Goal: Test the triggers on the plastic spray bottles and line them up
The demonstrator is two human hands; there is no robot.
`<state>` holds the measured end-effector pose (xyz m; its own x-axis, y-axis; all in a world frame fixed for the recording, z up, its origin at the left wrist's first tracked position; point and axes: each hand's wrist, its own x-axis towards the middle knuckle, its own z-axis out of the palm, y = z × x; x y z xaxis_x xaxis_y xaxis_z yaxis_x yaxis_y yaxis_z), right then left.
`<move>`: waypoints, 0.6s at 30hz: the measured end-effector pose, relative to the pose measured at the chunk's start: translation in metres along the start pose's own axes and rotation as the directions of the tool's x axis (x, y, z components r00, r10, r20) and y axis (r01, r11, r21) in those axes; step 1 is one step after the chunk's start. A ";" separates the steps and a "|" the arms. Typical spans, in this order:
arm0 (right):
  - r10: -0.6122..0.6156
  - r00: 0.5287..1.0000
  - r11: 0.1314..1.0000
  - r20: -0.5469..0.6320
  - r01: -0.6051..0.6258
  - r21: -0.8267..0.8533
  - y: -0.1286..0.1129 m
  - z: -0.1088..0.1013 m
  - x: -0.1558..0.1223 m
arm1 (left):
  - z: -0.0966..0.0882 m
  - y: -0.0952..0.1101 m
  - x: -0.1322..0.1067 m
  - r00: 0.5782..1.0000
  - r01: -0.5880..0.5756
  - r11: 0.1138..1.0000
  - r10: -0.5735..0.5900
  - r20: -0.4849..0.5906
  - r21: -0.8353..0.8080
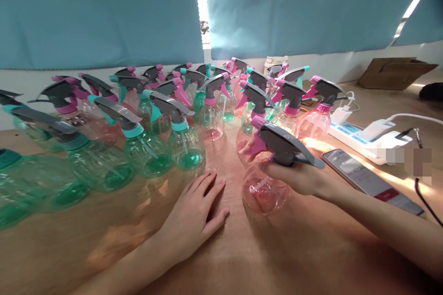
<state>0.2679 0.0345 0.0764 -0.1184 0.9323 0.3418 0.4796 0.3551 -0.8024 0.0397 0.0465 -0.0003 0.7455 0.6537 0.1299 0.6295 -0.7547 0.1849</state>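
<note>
My right hand (294, 175) is closed around the neck of a clear pink spray bottle (265, 193), just under its grey and pink trigger head. That bottle stands upright at the front right of the group, on or very close to the wooden table. My left hand (200, 207) lies palm down on the table with its fingers stretched out, holding nothing. Just beyond its fingertips is a green spray bottle (187, 147) with a turquoise collar. Another pink spray bottle (212, 122) stands farther back, between the two hands.
Several green and pink spray bottles crowd the left and back of the table (221, 267). To the right lie a phone (374, 182) and a white power strip (360, 143) with plugs and cables. A cardboard box (391, 73) sits far right; blue blinds (104, 14) hang behind.
</note>
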 end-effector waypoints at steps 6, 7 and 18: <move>-0.018 0.998 0.997 0.054 0.014 0.080 0.002 -0.004 0.000 | 0.000 0.000 0.001 1.000 -0.001 1.000 0.001 -0.006 0.007; -0.027 0.998 0.995 0.059 0.021 0.103 0.002 -0.004 0.000 | 0.000 0.000 0.001 1.000 -0.004 1.000 0.004 -0.010 0.006; -0.059 0.997 0.980 -0.041 0.065 0.186 0.030 0.011 0.001 | 0.000 0.000 0.000 1.000 0.005 1.000 -0.005 -0.006 0.013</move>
<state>0.2728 0.0466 0.0473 -0.1102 0.9062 0.4083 0.3010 0.4220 -0.8552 0.0393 0.0466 -0.0002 0.7410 0.6578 0.1350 0.6360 -0.7520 0.1732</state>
